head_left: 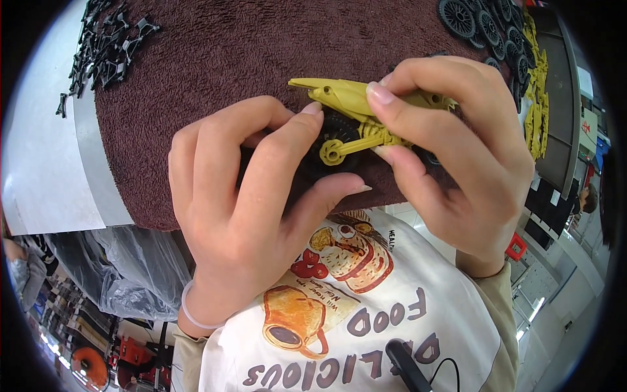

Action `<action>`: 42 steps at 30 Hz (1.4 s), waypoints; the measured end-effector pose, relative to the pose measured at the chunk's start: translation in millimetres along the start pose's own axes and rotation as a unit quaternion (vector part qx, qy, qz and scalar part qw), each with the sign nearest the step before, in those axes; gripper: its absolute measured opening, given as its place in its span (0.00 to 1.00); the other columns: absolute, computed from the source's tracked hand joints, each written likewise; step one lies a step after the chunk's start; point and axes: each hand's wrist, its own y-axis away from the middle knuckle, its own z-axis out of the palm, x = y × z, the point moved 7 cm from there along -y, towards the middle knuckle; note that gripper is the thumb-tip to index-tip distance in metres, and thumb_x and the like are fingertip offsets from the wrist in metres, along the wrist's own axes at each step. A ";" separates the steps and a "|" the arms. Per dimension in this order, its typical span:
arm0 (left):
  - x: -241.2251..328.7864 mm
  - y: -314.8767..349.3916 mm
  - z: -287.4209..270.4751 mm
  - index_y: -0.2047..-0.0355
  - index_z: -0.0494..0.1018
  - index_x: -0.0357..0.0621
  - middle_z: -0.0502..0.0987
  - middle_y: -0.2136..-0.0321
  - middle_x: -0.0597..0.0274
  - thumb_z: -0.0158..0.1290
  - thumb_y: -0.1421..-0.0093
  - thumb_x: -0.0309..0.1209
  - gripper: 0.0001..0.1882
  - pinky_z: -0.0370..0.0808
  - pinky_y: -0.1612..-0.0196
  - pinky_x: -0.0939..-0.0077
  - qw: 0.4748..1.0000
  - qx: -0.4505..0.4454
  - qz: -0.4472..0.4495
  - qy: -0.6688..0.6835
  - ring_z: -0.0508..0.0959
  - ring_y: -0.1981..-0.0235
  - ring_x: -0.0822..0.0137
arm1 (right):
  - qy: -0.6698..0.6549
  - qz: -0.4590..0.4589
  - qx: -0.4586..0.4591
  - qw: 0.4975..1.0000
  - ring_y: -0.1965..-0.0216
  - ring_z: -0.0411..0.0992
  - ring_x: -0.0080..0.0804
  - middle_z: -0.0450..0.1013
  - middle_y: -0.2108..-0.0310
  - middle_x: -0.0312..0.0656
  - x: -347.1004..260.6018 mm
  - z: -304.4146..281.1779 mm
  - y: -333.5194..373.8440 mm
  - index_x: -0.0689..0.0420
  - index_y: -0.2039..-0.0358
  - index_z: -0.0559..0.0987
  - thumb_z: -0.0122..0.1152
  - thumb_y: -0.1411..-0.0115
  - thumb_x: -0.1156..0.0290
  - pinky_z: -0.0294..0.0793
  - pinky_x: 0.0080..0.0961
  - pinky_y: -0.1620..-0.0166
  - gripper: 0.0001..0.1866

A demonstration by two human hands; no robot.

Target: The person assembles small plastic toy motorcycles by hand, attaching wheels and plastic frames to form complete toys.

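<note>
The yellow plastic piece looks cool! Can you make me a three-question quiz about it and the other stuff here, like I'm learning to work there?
1. True or false: the right hand holds the yellow plastic piece.
2. What lies heaped at the picture's upper right? A) spoons B) black wheels C) bottles
3. Fill in: the pale band is around the person's ____ wrist.

Key: 1. True. 2. B. 3. left.

Yellow plastic toy body [349, 97] — pointed tip [297, 83] leftward — partly hidden black wheel [341, 128] beneath
</note>
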 end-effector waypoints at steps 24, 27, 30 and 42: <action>-0.1 -4.0 0.2 0.61 0.77 0.37 0.74 0.63 0.58 0.71 0.64 0.40 0.30 0.70 0.61 0.73 1.000 -0.016 0.002 0.001 0.73 0.64 0.63 | 0.053 0.018 -0.122 0.991 0.66 0.73 0.44 0.75 0.68 0.49 -23.3 1.4 -28.5 0.69 0.70 0.80 0.63 0.66 0.80 0.74 0.34 0.62 0.17; -3.4 -7.1 -6.9 0.61 0.76 0.35 0.75 0.62 0.58 0.70 0.62 0.41 0.30 0.69 0.60 0.73 0.998 -0.019 -0.029 0.053 0.73 0.64 0.65 | 0.034 0.007 -0.093 0.995 0.65 0.73 0.44 0.74 0.68 0.48 -20.2 1.1 -24.3 0.69 0.69 0.80 0.63 0.66 0.81 0.74 0.33 0.61 0.17; -14.1 -13.6 -12.4 0.59 0.75 0.32 0.76 0.60 0.58 0.66 0.53 0.32 0.23 0.68 0.61 0.78 0.993 0.006 -0.052 0.106 0.72 0.65 0.69 | 0.007 0.033 -0.062 0.998 0.65 0.74 0.42 0.74 0.68 0.47 -22.4 -1.4 -24.9 0.68 0.70 0.80 0.64 0.65 0.81 0.74 0.33 0.60 0.17; -9.4 -33.5 -14.5 0.71 0.80 0.36 0.77 0.69 0.59 0.60 0.55 0.14 0.09 0.74 0.70 0.80 0.997 0.036 0.071 -0.011 0.78 0.71 0.69 | 0.070 -0.046 -0.080 0.993 0.65 0.74 0.39 0.75 0.69 0.44 -22.6 -5.3 -21.5 0.65 0.72 0.82 0.65 0.64 0.78 0.73 0.36 0.58 0.14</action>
